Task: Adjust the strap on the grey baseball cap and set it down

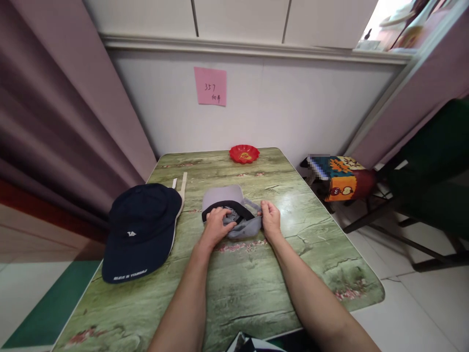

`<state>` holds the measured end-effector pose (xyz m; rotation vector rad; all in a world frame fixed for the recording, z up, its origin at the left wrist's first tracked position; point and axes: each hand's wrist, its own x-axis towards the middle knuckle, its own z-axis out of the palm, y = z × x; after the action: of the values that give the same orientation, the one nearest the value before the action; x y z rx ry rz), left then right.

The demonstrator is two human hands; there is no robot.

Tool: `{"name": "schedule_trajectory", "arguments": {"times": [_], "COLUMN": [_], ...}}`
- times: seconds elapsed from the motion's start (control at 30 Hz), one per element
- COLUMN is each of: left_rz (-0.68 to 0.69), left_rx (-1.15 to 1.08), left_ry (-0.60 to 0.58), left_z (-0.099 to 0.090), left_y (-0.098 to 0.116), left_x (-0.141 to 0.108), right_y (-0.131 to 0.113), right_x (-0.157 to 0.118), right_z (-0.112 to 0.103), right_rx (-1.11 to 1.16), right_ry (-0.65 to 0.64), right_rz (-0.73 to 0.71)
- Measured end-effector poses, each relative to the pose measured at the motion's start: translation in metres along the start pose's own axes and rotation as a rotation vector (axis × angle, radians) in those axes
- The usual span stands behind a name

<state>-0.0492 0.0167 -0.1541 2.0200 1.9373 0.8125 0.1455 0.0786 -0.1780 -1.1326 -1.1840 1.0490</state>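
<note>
A grey baseball cap [249, 228] lies on the table with its hollow inside facing up and its brim pointing away to the left. Its dark inner sweatband shows. My left hand [219, 226] grips the near side of the cap, with fingers over the sweatband and thumb inside the crown. At the cap's back, by the adjusting strap, my right hand [270, 218] pinches the edge. Left of my hands rests a navy blue cap [142, 225] with a small white emblem, white lettering on its brim and loose pale straps at its far side.
A red scalloped dish [244, 154] stands at the far edge of the green wood-patterned table [256, 293]. A pink note [210, 86] is stuck on the wall behind. To the right are a stool with a patterned cover [342, 168] and a dark chair [432, 161]; purple curtains [73, 98] hang left.
</note>
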Motion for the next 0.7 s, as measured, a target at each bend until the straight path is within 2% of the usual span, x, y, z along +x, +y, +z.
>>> {"name": "schedule_trajectory", "arguments": {"times": [0.1, 0.23, 0.33, 0.4, 0.47, 0.57, 0.7], "left_rz": [0.007, 0.012, 0.007, -0.008, -0.045, -0.105, -0.116], "left_rx": [-0.048, -0.082, -0.131, -0.227, -0.366, -0.516, -0.577], "left_ry": [-0.04, -0.035, 0.028, 0.106, 0.172, 0.201, 0.286], "left_z": [-0.006, -0.008, -0.006, -0.005, -0.004, -0.001, 0.007], "left_y": [0.001, 0.0, -0.004, -0.007, -0.008, -0.005, 0.001], "left_x": [0.001, 0.002, 0.003, 0.003, 0.004, 0.005, 0.011], "right_y": [0.0, -0.002, 0.0, 0.003, 0.005, 0.0, -0.03], "right_x": [0.001, -0.001, -0.003, -0.003, -0.003, 0.0, 0.009], "right_z": [0.001, 0.001, 0.0, 0.0, 0.001, 0.003, 0.013], "right_rx": [0.093, 0.075, -0.043, -0.1, -0.094, -0.006, 0.104], "right_ry": [-0.024, -0.148, -0.274, -0.307, -0.284, -0.19, -0.087], "right_rz": [0.045, 0.042, -0.008, -0.036, -0.05, -0.094, -0.194]}}
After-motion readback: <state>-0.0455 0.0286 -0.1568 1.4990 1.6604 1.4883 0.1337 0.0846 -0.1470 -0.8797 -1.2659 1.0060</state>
